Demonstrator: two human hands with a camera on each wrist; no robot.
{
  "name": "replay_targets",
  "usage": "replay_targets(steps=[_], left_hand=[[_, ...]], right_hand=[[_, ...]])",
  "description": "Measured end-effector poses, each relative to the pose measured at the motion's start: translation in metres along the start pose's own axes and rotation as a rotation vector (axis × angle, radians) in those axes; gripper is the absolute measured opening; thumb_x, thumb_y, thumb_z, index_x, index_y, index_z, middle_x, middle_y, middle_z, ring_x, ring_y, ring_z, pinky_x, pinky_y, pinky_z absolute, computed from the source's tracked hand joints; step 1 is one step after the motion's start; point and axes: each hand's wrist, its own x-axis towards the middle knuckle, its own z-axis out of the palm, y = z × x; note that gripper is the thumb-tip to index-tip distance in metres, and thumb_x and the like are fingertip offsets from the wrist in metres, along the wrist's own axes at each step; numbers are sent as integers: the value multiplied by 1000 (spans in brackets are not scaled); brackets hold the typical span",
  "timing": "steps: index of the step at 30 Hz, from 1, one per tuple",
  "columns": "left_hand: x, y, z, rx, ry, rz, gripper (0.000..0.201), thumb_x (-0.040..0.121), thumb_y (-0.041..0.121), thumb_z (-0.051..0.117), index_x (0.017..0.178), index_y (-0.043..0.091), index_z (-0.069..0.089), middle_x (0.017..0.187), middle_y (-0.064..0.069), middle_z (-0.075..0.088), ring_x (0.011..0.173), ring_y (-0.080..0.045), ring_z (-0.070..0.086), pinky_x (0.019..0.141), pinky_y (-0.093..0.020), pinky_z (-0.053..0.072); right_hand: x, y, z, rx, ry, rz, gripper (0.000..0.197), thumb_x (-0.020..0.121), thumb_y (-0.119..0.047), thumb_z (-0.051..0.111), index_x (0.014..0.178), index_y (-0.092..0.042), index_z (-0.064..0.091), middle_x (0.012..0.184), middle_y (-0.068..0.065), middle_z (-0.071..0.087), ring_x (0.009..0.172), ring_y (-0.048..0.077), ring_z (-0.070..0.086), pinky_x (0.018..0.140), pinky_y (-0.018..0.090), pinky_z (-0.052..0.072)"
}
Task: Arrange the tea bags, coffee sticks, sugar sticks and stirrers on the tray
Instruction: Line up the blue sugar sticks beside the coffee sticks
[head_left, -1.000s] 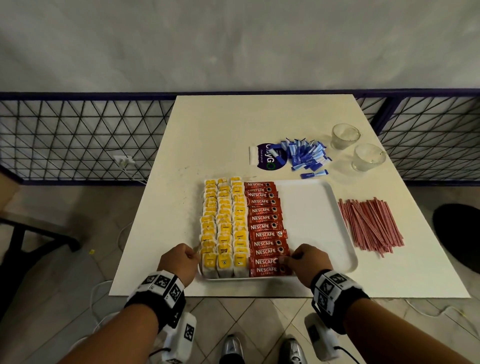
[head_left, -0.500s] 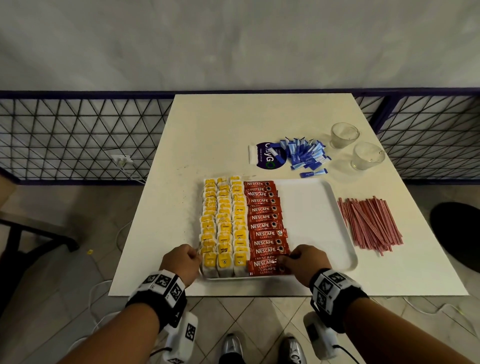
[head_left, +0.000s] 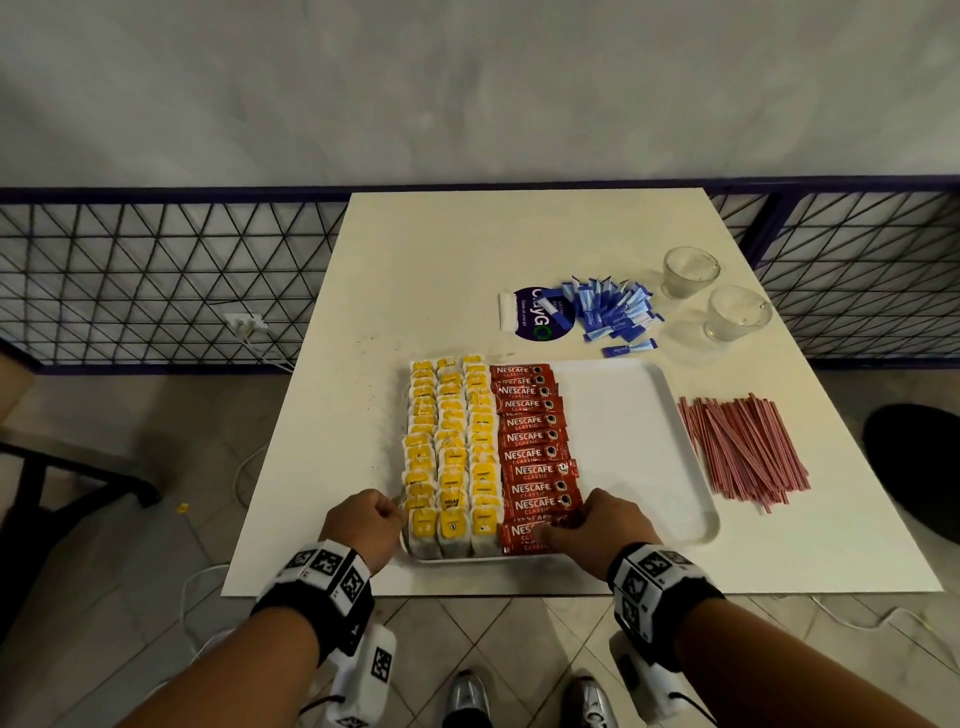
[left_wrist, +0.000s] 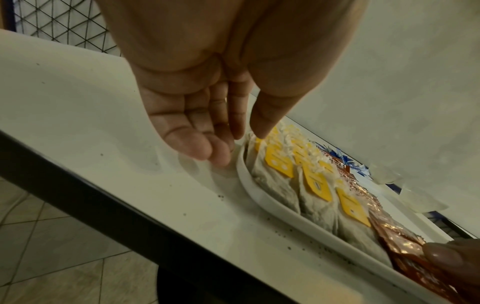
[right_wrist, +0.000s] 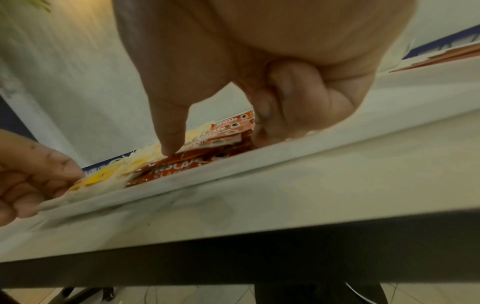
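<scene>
- The tray (head_left: 644, 415) sits on the tabletop (head_left: 441, 270), its right half bare.
- Stirrers (head_left: 745, 449) lie right of it, long axes running front to back, nearer the right hand (head_left: 605, 525).
- Sugar sticks (head_left: 613, 312) lie beyond the tray.
- Right hand pinches the nearest of the coffee sticks (head_left: 530, 447); left hand (head_left: 366, 525), fingers relaxed, touches the tea bags (head_left: 449, 457).

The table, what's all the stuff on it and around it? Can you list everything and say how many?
Table: one, cream, in front of a dark mesh fence.
Tray: one, white, near table edge.
Tea bags: three rows, yellow tags, tray's left part.
Coffee sticks: one row, red, beside the tea bags.
Sugar sticks: a heap, blue, on the table behind the tray.
Packet: one, purple and white, left of the sugar.
Stirrers: a pile, red, right of the tray.
Glasses: two, clear, far right.
Left hand: touching the tray's left corner.
Right hand: pinching the nearest coffee stick.
</scene>
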Motion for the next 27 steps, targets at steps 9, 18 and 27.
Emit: replay_targets(steps=[9,18,27], left_hand=[[-4,-1,-1,-74,-15,-15,18,83,38,64,75,22,61,79,-5,71,81,-30,69,73,-39,59],[-8,4,-5,-39,-33,-13,18,84,39,63,77,23,61,80,-4,70,83,-28,69,75,-38,58],[-2,53,-43,99,172,142,20,91,40,58,82,22,62,93,0,70,95,-24,62,74,-23,38]], right_hand=[[7,4,3,-50,6,7,63,67,-72,63,103,-22,52,92,-6,61,81,11,59,72,29,50],[7,3,3,-55,3,13,61,67,-74,61,101,-23,52,88,-8,60,78,9,58,68,27,48],[-11,22,-27,-28,127,-87,63,70,-81,46,97,-25,54,85,-10,60,78,8,57,66,25,45]])
